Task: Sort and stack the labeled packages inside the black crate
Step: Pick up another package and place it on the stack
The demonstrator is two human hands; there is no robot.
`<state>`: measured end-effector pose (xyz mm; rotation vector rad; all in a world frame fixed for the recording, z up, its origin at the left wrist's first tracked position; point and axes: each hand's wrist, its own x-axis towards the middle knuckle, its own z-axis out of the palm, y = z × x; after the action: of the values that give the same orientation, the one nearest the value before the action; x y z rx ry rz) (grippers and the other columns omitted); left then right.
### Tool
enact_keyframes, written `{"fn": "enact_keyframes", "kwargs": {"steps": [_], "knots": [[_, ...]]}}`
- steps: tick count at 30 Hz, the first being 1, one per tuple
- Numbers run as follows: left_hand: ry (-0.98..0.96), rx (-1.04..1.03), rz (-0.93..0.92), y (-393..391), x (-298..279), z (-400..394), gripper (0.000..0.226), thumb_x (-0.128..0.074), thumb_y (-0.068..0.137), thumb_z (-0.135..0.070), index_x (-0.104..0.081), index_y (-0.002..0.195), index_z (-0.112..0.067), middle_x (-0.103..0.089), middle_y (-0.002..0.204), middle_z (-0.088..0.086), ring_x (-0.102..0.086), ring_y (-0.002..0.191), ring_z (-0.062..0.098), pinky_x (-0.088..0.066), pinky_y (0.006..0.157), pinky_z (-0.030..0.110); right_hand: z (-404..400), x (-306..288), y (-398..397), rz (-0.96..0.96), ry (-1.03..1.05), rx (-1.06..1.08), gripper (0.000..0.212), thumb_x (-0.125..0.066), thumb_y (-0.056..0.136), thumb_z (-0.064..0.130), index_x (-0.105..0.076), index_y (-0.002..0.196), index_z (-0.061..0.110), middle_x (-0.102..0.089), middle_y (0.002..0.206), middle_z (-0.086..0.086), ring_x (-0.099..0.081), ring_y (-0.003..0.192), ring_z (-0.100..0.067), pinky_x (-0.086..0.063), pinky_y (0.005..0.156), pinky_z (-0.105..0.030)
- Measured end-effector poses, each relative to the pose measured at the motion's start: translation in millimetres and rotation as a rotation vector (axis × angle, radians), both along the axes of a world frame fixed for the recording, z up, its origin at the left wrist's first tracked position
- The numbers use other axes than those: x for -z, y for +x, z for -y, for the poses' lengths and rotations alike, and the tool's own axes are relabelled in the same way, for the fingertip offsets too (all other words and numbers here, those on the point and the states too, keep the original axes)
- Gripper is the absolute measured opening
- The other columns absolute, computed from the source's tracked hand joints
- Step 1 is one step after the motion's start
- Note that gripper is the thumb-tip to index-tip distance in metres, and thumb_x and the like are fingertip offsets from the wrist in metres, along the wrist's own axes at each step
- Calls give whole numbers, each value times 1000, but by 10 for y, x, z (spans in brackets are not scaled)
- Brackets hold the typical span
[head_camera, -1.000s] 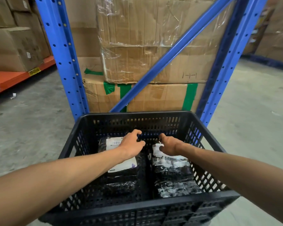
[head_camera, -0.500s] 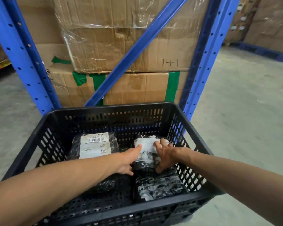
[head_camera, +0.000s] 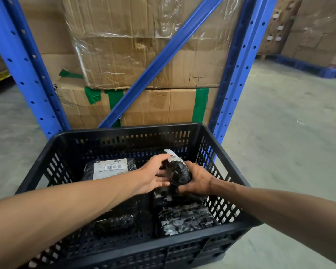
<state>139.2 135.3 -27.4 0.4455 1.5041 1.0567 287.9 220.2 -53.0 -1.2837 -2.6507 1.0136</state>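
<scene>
A black perforated crate (head_camera: 124, 131) stands on the floor in front of me. Both hands reach inside it. My right hand (head_camera: 199, 179) grips a black wrapped package (head_camera: 177, 170) lifted and tilted on its edge, its white label facing away at the top. My left hand (head_camera: 153, 175) touches the same package from the left with fingers spread. A labeled black package (head_camera: 110, 167) lies flat at the back left, partly under my left arm. Another black package (head_camera: 184, 218) lies flat at the front right, and one more sits beneath the lifted package.
A blue steel rack upright (head_camera: 29, 74) and a diagonal brace (head_camera: 159, 61) rise right behind the crate. Taped cardboard cartons (head_camera: 144, 55) fill the rack. Concrete floor (head_camera: 289, 133) extends to the right, with more stacked cartons (head_camera: 314, 32) at the far right.
The right-hand package, which lay flat with its label up, has been lifted and tipped on edge by both hands. The view has shifted slightly right.
</scene>
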Motion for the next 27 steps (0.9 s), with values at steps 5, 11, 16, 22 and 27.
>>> {"fn": "enact_keyframes", "kwargs": {"steps": [5,11,16,22,27], "knots": [[139,23,-126,-217,-300,99,54,-38,100,-50,-40,147,-25,-46,145,13,-48,129,32,-44,100,46,23,-364,-52,-434,-325,283,28,-67,81,31,-69,103,13,-76,103,-12,-71,92,-24,-55,97,-45],[204,-111,-376,-604,-432,359,64,-39,98,-53,-22,155,-31,-31,160,3,-36,143,27,-39,109,45,178,-792,-179,-675,-583,367,40,-53,86,38,-72,102,7,-76,106,-19,-70,105,-40,-52,98,-53],[296,-111,-257,-917,-588,688,59,-45,89,-65,-58,136,-32,-63,137,-5,-57,127,19,-37,113,46,359,-1066,-454,-816,-787,340,47,-39,94,45,-71,92,11,-78,79,-11,-68,76,-27,-53,78,-36],[231,-187,-405,-1087,-634,1131,81,-38,75,-81,-54,139,-35,-60,139,-10,-51,134,16,-32,117,44,650,-1021,-851,-745,-844,207,53,-47,92,55,-72,111,13,-78,103,-12,-74,90,-27,-55,89,-39],[87,-233,-579,-1210,-636,1322,61,-25,98,-59,-55,138,-24,-59,139,-5,-51,132,19,-31,117,39,794,-900,-1079,-633,-675,186,67,-67,79,63,-71,119,8,-77,111,-11,-74,101,-28,-57,91,-46]]}}
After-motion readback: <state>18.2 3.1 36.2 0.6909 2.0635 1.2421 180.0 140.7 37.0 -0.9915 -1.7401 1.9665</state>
